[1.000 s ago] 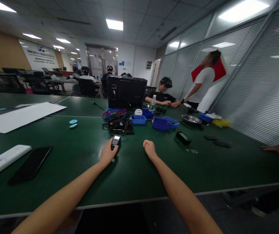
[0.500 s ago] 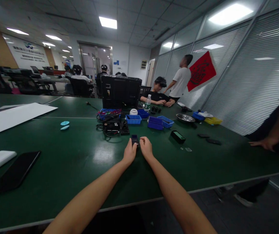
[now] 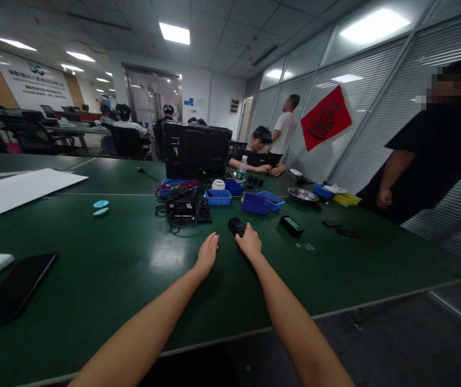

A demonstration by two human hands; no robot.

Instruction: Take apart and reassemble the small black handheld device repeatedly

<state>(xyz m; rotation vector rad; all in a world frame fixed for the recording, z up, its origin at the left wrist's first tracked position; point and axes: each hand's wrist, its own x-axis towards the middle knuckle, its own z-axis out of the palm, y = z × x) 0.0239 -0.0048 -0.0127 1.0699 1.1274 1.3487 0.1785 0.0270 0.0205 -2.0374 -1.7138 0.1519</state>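
My right hand (image 3: 250,242) is closed round a small black device (image 3: 236,226) with a screen, held just above the green table (image 3: 134,258). My left hand (image 3: 207,252) rests flat on the table to its left, fingers stretched out and together, holding nothing. Just beyond both hands lies a black unit with coiled cables (image 3: 182,210). To the right lies a black box with a green top (image 3: 291,226).
Blue bins (image 3: 218,197) and a black case (image 3: 196,149) stand further back, with a metal bowl (image 3: 302,194) and a yellow tray (image 3: 347,199). A black phone (image 3: 11,293) lies at the left. One person stands at the table's right edge; others sit behind.
The small black device passed from my left hand to my right hand. My left hand let go and now lies flat. A person in black came close at the right.
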